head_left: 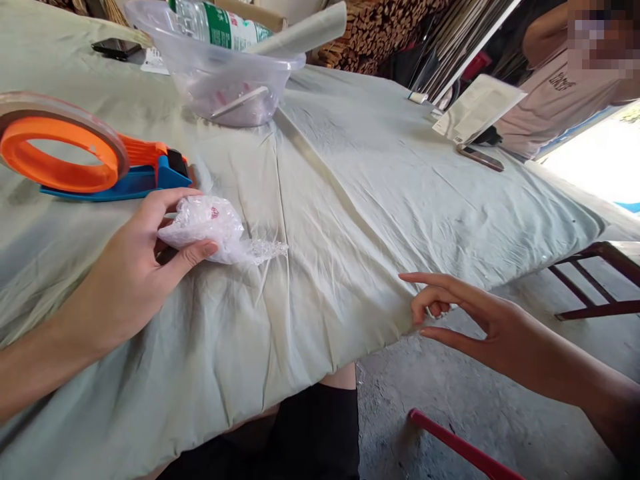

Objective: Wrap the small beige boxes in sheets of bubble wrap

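Observation:
My left hand (145, 253) grips a small bundle of clear bubble wrap (215, 230) between thumb and fingers, low over the cloth-covered table (340, 220). A reddish mark shows through the wrap; what lies inside cannot be made out. One twisted end of the wrap points right. Away to the right, my right hand (470, 320) hovers by the table's front edge, thumb and index finger apart, other fingers curled, with nothing visible in it. Just beyond my left hand lies an orange and blue tape dispenser (150, 177) with a large roll of tape.
A clear plastic basin (240, 100) at the back holds a green-labelled bottle (225, 27) and a pale roll (305, 33). Phones (480, 158) lie far right and back left. Across the table stands a person (555, 93). A wooden chair (600, 280) is at right.

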Action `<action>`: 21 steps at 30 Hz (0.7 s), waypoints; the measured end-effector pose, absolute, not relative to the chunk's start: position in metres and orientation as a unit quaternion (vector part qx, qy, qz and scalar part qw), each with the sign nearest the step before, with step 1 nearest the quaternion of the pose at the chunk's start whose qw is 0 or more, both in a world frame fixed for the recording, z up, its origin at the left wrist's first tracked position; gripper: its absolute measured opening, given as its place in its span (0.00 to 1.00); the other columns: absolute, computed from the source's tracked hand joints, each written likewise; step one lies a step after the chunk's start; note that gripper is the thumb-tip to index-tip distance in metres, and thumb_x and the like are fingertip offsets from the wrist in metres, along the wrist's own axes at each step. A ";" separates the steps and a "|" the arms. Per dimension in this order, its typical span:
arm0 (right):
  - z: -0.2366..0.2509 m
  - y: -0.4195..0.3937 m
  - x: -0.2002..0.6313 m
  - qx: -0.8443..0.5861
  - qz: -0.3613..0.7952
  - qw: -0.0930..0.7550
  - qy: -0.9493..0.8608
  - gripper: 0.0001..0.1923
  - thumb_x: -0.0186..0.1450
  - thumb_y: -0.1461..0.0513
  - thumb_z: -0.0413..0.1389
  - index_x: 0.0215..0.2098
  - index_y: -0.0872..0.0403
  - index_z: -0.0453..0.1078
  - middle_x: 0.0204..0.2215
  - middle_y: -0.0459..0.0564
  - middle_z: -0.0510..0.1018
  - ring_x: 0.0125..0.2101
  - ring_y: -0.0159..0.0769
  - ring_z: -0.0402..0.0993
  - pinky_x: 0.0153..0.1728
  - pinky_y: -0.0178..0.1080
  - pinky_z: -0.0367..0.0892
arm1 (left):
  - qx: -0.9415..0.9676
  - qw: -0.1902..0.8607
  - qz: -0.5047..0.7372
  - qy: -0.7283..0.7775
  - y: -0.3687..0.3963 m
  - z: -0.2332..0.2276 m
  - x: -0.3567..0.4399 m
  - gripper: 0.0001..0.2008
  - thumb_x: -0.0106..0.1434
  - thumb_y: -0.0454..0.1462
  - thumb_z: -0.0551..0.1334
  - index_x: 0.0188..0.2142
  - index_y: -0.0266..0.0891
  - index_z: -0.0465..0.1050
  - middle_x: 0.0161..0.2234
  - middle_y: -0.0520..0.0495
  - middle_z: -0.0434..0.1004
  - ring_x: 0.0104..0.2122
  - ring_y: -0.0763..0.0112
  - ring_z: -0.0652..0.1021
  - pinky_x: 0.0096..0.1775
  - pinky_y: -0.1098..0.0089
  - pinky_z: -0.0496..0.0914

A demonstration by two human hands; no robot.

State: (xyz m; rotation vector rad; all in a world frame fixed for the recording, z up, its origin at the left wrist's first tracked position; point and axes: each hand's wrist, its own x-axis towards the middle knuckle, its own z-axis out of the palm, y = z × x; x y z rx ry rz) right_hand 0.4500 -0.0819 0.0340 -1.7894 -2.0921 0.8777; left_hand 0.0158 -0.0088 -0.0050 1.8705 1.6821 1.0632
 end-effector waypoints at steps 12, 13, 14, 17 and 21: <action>0.029 -0.046 0.462 -0.612 0.257 0.013 -0.747 0.47 0.69 0.33 0.62 0.79 0.36 0.61 0.42 0.50 0.82 0.43 0.47 0.81 0.53 0.54 0.77 | 0.677 0.187 0.382 0.601 -0.008 -0.002 0.019 0.31 0.65 0.53 0.68 0.64 0.46 0.76 0.53 0.50 0.83 0.41 0.67 0.82 0.41 0.70 0.80; 0.030 -0.041 0.463 -0.611 0.230 0.000 -0.757 0.49 0.68 0.32 0.63 0.80 0.37 0.60 0.45 0.52 0.82 0.46 0.50 0.81 0.55 0.57 0.77 | 0.677 0.186 0.383 0.600 -0.008 -0.002 0.020 0.31 0.64 0.53 0.69 0.63 0.46 0.76 0.53 0.50 0.83 0.41 0.67 0.82 0.41 0.70 0.80; 0.031 -0.036 0.464 -0.608 0.200 -0.009 -0.768 0.52 0.66 0.32 0.64 0.80 0.38 0.59 0.47 0.54 0.82 0.49 0.53 0.81 0.56 0.59 0.77 | 0.678 0.185 0.384 0.599 -0.008 -0.002 0.020 0.31 0.64 0.53 0.69 0.63 0.46 0.76 0.52 0.50 0.83 0.41 0.67 0.82 0.41 0.70 0.80; 0.033 -0.022 0.462 -0.592 0.114 -0.041 -0.797 0.65 0.57 0.31 0.70 0.83 0.44 0.54 0.66 0.64 0.76 0.67 0.70 0.72 0.66 0.69 0.71 | 0.682 0.183 0.386 0.593 -0.008 -0.003 0.020 0.31 0.64 0.52 0.69 0.64 0.45 0.76 0.51 0.49 0.83 0.40 0.68 0.82 0.41 0.70 0.81; 0.033 -0.004 0.463 -0.571 0.046 -0.119 -0.811 0.78 0.55 0.38 0.75 0.86 0.55 0.37 0.84 0.68 0.38 0.82 0.71 0.34 0.80 0.66 0.47 | 0.682 0.163 0.401 0.590 -0.010 -0.006 0.019 0.36 0.63 0.52 0.70 0.68 0.43 0.73 0.55 0.45 0.82 0.47 0.62 0.84 0.48 0.67 0.81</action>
